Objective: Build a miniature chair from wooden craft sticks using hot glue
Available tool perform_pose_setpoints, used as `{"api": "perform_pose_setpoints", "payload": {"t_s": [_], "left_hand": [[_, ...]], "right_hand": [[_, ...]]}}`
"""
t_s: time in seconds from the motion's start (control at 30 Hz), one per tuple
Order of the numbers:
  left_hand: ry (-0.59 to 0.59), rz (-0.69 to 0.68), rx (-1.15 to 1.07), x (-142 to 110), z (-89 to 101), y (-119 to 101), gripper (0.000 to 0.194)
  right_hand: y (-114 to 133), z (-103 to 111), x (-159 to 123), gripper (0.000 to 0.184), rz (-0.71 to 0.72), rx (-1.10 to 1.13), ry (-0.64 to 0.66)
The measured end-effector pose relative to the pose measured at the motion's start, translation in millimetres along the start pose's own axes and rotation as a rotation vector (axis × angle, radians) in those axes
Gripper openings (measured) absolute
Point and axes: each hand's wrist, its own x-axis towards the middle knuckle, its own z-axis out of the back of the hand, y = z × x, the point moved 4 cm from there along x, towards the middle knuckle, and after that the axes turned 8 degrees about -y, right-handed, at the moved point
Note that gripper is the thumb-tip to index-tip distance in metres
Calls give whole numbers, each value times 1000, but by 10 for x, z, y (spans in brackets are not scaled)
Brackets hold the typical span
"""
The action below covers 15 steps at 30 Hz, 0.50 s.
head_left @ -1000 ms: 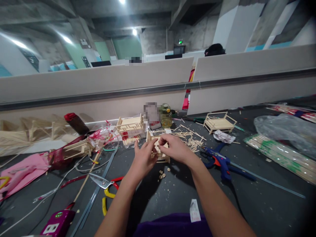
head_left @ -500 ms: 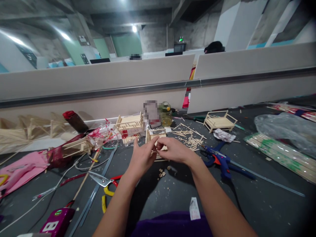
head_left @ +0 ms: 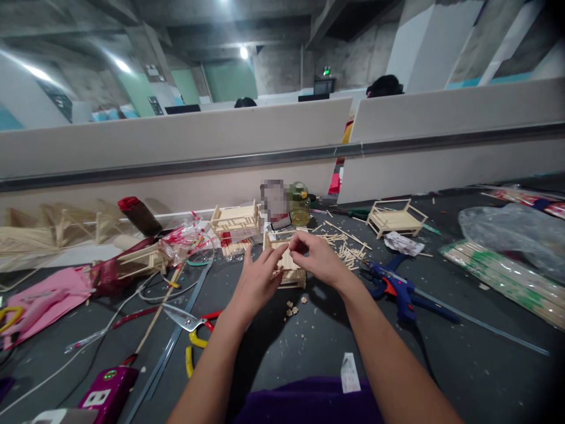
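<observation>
Both hands pinch frame: L hand [head_left: 256, 281] steadies side, R hand [head_left: 318, 259] at top | glue gun [head_left: 392, 288] right of frame [head_left: 289, 266] | keep slats square, press lightly

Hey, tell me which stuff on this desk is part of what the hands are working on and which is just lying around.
In use:
left hand
right hand
small stick model
loose sticks

Lying about:
glue gun
scissors
finished stick bed
glass jar
pink bag
power strip
</observation>
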Motion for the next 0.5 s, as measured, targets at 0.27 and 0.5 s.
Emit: {"api": "perform_pose_setpoints", "payload": {"t_s": [0.27, 0.5], "left_hand": [[24, -9, 3, -27, -26, 26, 50], [26, -24, 45, -10, 2, -12, 52]], "right_hand": [[-61, 74, 22, 11, -95, -111, -42], [0, 77, 20, 12, -48, -215, -71]]}}
